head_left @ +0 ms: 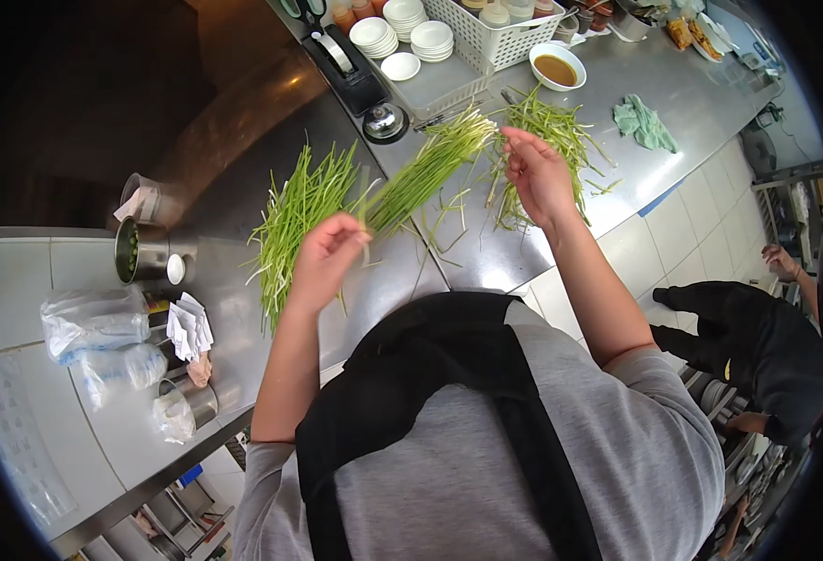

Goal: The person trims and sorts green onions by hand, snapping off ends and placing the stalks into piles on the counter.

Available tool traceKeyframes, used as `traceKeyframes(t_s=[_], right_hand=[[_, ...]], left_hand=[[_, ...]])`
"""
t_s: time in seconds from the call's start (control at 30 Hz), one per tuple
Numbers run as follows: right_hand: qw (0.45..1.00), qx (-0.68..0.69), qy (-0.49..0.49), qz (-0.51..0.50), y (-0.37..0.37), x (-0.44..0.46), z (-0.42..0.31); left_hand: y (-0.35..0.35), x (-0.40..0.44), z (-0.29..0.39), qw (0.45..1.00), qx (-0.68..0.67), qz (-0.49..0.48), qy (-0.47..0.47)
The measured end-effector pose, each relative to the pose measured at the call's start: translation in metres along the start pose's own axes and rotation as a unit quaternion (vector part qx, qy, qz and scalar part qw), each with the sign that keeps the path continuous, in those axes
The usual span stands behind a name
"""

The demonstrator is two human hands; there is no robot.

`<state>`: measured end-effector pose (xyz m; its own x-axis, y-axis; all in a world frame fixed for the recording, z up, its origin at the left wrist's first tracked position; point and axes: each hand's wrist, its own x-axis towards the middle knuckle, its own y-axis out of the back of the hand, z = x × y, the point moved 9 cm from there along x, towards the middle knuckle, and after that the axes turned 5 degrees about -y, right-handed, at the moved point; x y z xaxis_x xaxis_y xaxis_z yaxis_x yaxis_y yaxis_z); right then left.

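Three heaps of green chives lie on the steel counter. The left heap (pixel 299 215) is loose, the middle bundle (pixel 435 168) is lined up with its white ends toward the back, and the right heap (pixel 561 140) is tangled. My left hand (pixel 330 257) is pinched over the left heap's edge, with a thin pale-green chive strand, smeared by motion, at its fingertips. My right hand (pixel 537 178) is above the right heap, near the bundle's white ends. Its thumb and fingers are pressed together; what they hold, if anything, is too small to tell.
Behind the chives are a tape dispenser (pixel 344 70), a call bell (pixel 385 123), stacked white dishes (pixel 374 35), a white basket (pixel 514 42) and a bowl of brown sauce (pixel 558 68). A green cloth (pixel 645 123) lies right. Another person (pixel 757 346) is at far right.
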<state>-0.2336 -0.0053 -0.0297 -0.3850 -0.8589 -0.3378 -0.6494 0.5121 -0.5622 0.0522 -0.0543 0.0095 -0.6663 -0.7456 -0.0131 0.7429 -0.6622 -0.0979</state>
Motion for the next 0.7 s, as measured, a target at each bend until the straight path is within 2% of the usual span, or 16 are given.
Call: traceKeyframes(t_s=[0.07,0.1,0.17,0.2,0.23,0.27,0.3,0.33,0.37,0.43,0.47,0.53,0.57,0.6,0.67,0.7], right_hand=[[0.993,-0.116,0.011,0.013,0.016,0.005,0.01],[0.993,-0.116,0.01,0.012,0.021,0.005,0.013],[0.936,-0.333,0.109,0.025,0.021,-0.003,0.0],[0.91,-0.387,0.147,0.026,0.017,-0.006,-0.006],[0.91,-0.387,0.144,0.025,0.021,-0.006,-0.004],[0.839,-0.507,0.195,0.036,0.019,-0.008,-0.009],[0.749,-0.616,0.242,0.046,0.014,-0.009,-0.013],[0.689,-0.662,0.294,0.041,0.008,-0.012,-0.017],[0.689,-0.662,0.293,0.042,0.009,-0.01,-0.017],[0.59,-0.7,0.396,0.072,-0.008,-0.024,-0.024],[0.59,-0.701,0.394,0.072,-0.011,-0.026,-0.023],[0.61,-0.708,0.356,0.017,-0.024,-0.025,-0.01],[0.61,-0.708,0.355,0.019,-0.028,-0.026,-0.005],[0.594,-0.714,0.37,-0.024,-0.039,-0.029,0.006],[0.577,-0.718,0.383,-0.066,-0.054,-0.03,0.023],[0.575,-0.727,0.365,-0.089,-0.059,-0.025,0.035]], left_hand=[[0.046,-0.01,0.007,0.988,0.102,0.113,-0.02],[0.063,-0.016,0.006,0.988,0.103,0.115,-0.019],[0.116,-0.037,-0.004,0.924,0.319,0.187,0.096],[0.126,-0.044,-0.002,0.924,0.319,0.189,0.097],[0.137,-0.051,0.002,0.874,0.435,0.18,0.12],[0.143,-0.058,0.005,0.811,0.543,0.168,0.14],[0.146,-0.063,0.005,0.81,0.543,0.167,0.142],[0.149,-0.067,0.015,0.782,0.58,0.195,0.114],[0.151,-0.069,0.023,0.752,0.615,0.222,0.086],[0.147,-0.068,0.031,0.732,0.638,0.234,0.048],[0.143,-0.069,0.038,0.71,0.66,0.247,0.011],[0.136,-0.066,0.046,0.705,0.66,0.261,0.009],[0.132,-0.063,0.052,0.698,0.66,0.276,0.005],[0.125,-0.058,0.058,0.699,0.661,0.274,0.004],[0.118,-0.05,0.058,0.711,0.64,0.281,0.074],[0.112,-0.046,0.055,0.711,0.641,0.28,0.075]])
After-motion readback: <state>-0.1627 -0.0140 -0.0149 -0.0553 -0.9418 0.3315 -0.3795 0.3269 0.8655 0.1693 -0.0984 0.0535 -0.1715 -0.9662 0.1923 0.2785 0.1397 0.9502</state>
